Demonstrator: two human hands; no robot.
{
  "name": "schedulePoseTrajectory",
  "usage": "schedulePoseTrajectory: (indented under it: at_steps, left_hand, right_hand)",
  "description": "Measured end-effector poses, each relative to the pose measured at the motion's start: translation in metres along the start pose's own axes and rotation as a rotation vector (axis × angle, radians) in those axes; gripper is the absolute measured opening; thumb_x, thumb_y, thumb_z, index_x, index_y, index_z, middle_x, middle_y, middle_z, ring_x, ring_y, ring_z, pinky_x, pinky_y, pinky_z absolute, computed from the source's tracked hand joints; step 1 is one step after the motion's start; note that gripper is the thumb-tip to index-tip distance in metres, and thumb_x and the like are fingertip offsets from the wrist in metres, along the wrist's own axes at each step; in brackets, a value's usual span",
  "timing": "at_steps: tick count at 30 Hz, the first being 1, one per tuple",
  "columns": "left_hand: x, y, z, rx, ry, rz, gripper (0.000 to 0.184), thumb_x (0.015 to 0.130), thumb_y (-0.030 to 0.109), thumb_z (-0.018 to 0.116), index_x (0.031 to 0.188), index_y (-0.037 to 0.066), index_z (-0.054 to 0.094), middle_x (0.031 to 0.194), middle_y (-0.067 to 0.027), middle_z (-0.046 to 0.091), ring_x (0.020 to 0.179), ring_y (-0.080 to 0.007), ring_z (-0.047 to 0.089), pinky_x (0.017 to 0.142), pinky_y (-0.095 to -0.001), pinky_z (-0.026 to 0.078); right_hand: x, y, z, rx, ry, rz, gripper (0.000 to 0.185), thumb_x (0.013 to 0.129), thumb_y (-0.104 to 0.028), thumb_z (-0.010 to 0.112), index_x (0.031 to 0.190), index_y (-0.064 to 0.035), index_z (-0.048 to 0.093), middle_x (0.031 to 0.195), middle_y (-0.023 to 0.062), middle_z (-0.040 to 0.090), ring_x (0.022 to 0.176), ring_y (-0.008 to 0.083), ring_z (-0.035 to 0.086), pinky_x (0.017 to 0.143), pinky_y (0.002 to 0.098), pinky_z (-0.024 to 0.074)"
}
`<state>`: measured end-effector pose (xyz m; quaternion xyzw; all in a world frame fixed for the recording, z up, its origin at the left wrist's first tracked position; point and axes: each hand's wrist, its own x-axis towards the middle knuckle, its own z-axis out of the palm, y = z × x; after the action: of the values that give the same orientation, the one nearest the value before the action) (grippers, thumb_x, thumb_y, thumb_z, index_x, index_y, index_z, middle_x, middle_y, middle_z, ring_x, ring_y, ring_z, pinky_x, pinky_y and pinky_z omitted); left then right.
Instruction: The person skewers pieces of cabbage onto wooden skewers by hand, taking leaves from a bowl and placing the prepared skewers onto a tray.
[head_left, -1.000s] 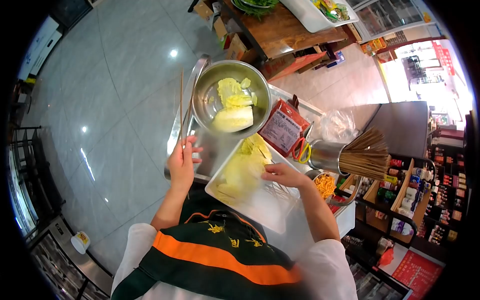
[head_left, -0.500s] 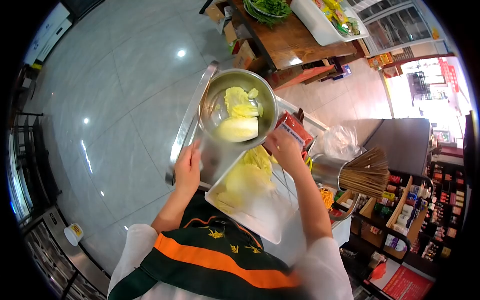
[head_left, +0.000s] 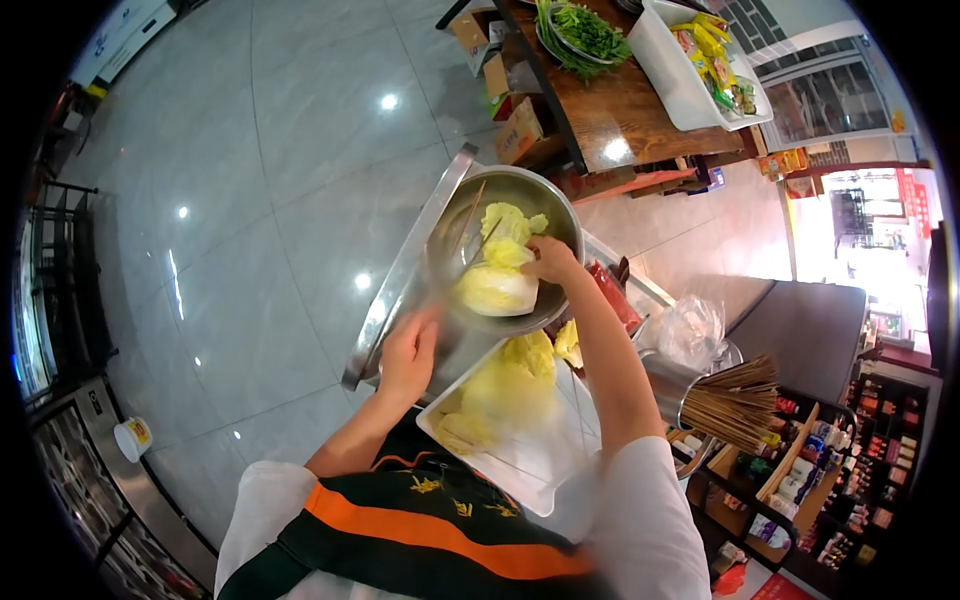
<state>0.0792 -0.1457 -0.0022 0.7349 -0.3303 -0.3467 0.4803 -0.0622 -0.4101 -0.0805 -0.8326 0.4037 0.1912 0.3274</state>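
Note:
My left hand (head_left: 408, 355) is closed at the lower left of the steel bowl (head_left: 562, 215), blurred at the fingertips. Thin wooden skewers (head_left: 470, 222) run up from it over the bowl. Inside the bowl, my right hand (head_left: 548, 260) has its fingers closed on the edge of a cabbage leaf (head_left: 510, 252). A thick white cabbage piece (head_left: 497, 290) lies just below it, and a pale leaf (head_left: 503, 218) above. Below the bowl, a white tray (head_left: 535, 492) carries more yellow cabbage leaves (head_left: 520, 375) and thin skewers. A small yellow leaf (head_left: 568, 343) is by the tray's upper edge.
Under both bowl and tray is a metal work surface (head_left: 400, 290). To the right are a red packet (head_left: 615, 298), a clear plastic bag (head_left: 692, 332) and a metal canister of skewers (head_left: 668, 385). A wooden table (head_left: 600, 120) with greens and a white bin (head_left: 672, 85) stands beyond.
My right hand has gone from the tray, past the red packet, into the bowl and closed on a leaf. My left hand has shifted right. The view has moved, so the surroundings appear lower.

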Motion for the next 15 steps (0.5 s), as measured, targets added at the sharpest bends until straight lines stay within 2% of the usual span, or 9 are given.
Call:
schedulePoseTrajectory:
  at_steps: [2,4,6,7,9,10,12,13,15]
  left_hand:
    - [0.006,-0.004,0.007,0.017,-0.020,-0.020,0.022,0.084,0.007,0.047,0.104,0.003,0.056,0.085,-0.0110,0.057,0.070,-0.0199,0.054,0.062,-0.0273,0.043]
    - [0.011,-0.006,0.014,-0.031,0.001,0.035,0.023,0.087,0.010,0.045,0.106,0.001,0.055,0.071,-0.0013,0.050,0.064,-0.0081,0.047,0.059,-0.0213,0.039]
    - [0.013,-0.006,0.020,-0.055,-0.005,0.021,0.024,0.087,0.010,0.045,0.107,0.001,0.055,0.069,-0.0008,0.050,0.063,-0.0078,0.047,0.059,-0.0209,0.039]
    - [0.014,-0.006,0.021,-0.082,-0.014,0.008,0.025,0.087,0.009,0.045,0.109,0.002,0.054,0.067,-0.0003,0.050,0.062,-0.0074,0.047,0.059,-0.0205,0.039]
    - [0.014,-0.004,0.021,-0.089,-0.060,-0.063,0.025,0.087,0.009,0.045,0.110,0.002,0.053,0.067,-0.0001,0.050,0.061,-0.0070,0.047,0.058,-0.0198,0.038]
    - [0.014,-0.003,0.021,-0.097,-0.104,-0.134,0.026,0.087,0.009,0.045,0.111,0.002,0.052,0.066,0.0002,0.050,0.061,-0.0065,0.046,0.057,-0.0191,0.037]
    - [0.014,-0.006,0.025,-0.163,-0.101,-0.141,0.026,0.087,0.010,0.045,0.112,0.002,0.052,0.066,0.0006,0.050,0.059,-0.0052,0.044,0.055,-0.0181,0.036]
    - [0.014,-0.008,0.028,-0.230,-0.094,-0.151,0.027,0.088,0.010,0.046,0.113,0.003,0.051,0.066,0.0010,0.050,0.057,-0.0040,0.042,0.052,-0.0170,0.034]
    - [0.017,-0.009,0.032,-0.258,-0.093,-0.177,0.026,0.088,0.011,0.045,0.112,0.003,0.051,0.067,0.0014,0.051,0.055,-0.0029,0.040,0.050,-0.0162,0.032]
  right_hand:
    - [-0.004,0.001,0.002,0.068,0.040,-0.035,0.051,0.062,-0.034,0.068,0.101,-0.0030,0.058,0.087,0.0159,0.060,0.084,0.0273,0.058,0.076,0.0331,0.0454]
    - [-0.007,-0.001,0.005,0.139,0.080,-0.075,0.047,0.063,-0.032,0.068,0.098,-0.0020,0.059,0.084,0.0151,0.060,0.081,0.0268,0.059,0.074,0.0325,0.0461]
    - [-0.012,-0.003,0.008,0.222,0.178,-0.052,0.038,0.070,-0.026,0.066,0.098,-0.0005,0.058,0.081,0.0128,0.060,0.076,0.0216,0.060,0.069,0.0292,0.0479]
    - [-0.013,-0.004,0.009,0.224,0.180,-0.052,0.038,0.070,-0.026,0.066,0.098,-0.0005,0.058,0.081,0.0128,0.060,0.076,0.0216,0.060,0.069,0.0292,0.0479]
    - [-0.018,-0.007,0.010,0.671,0.171,0.047,0.030,0.076,-0.018,0.061,0.100,0.0003,0.056,0.082,0.0123,0.059,0.078,0.0208,0.061,0.066,0.0295,0.0491]
    - [-0.023,-0.015,0.006,0.673,0.173,0.047,0.030,0.076,-0.018,0.061,0.100,0.0003,0.056,0.082,0.0123,0.059,0.078,0.0208,0.061,0.066,0.0295,0.0491]
    - [-0.038,-0.030,-0.002,1.262,0.149,0.075,0.029,0.082,-0.011,0.055,0.109,-0.0010,0.050,0.087,0.0079,0.055,0.077,0.0176,0.060,0.066,0.0259,0.0511]
    - [-0.044,-0.034,-0.004,1.263,0.153,0.077,0.029,0.082,-0.011,0.055,0.109,-0.0010,0.050,0.087,0.0079,0.055,0.077,0.0176,0.060,0.066,0.0259,0.0511]
    - [-0.054,-0.041,-0.008,1.390,0.116,-0.011,0.037,0.084,-0.010,0.052,0.119,-0.0056,0.041,0.098,0.0073,0.054,0.083,0.0214,0.060,0.072,0.0276,0.0514]
